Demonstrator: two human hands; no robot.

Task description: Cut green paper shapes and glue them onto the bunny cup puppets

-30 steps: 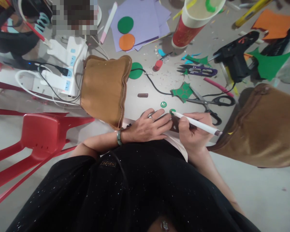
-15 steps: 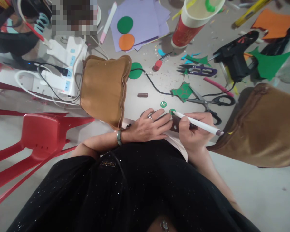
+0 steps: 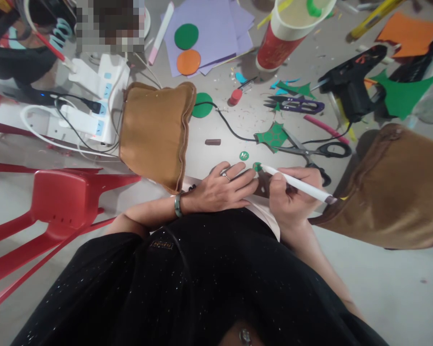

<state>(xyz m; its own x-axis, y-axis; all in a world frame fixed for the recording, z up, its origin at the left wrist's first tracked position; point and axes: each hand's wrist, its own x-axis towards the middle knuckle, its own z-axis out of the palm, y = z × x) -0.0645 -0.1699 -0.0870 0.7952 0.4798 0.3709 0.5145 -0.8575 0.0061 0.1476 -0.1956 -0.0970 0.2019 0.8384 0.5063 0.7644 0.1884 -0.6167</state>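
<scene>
When viewed from the head camera, holding a pen (image 3: 306, 188) in the narrow grip of the right hand (image 3: 296, 198), with tip at a green piece (image 3: 257, 166) on the tabletop (image 3: 214, 158), just beside the left hand (image 3: 222, 190). Resting left hand palm down; cannot tell its grip. Near the green piece: "Hi" disc (image 3: 244, 155), scissors (image 3: 306, 152).
</scene>
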